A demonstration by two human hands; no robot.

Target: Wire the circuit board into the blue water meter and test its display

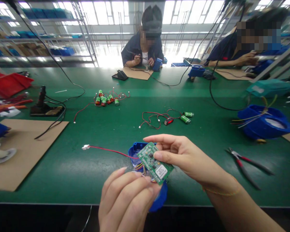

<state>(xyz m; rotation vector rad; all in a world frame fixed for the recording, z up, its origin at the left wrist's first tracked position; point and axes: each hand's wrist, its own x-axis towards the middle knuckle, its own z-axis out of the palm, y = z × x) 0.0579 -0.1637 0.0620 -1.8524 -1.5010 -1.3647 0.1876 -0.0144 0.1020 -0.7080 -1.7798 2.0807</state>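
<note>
One small green rectangular circuit board (155, 163) with a white label near its lower end was held above the near edge of the green table mat (207, 135), tilted, between the two hands. Under it there was one blue rounded plastic housing (135, 149), partly hidden by the board and the fingers. Thin coloured wires went from the board down into the housing, and one red wire (106, 150) ran from the housing to the left and ended in a small white connector (85, 147) lying on the mat.

The right hand (186, 156) pinched the upper right edge of the board between the thumb and the forefinger; the other fingers were curled loosely behind. The left hand (128, 196) had its fingers pressed together around the lower end of the board and the housing, the fingertips touching the wires.

Further on the mat lay two green cylindrical batteries (186, 117) with red and black wires, and a group of about six similar batteries (106, 98) well apart to the left. One pair of red-handled pliers (244, 162) lay to the right, and one brown cardboard sheet (26, 145) lay to the left. Two other persons sat at the far side of the table.
</note>
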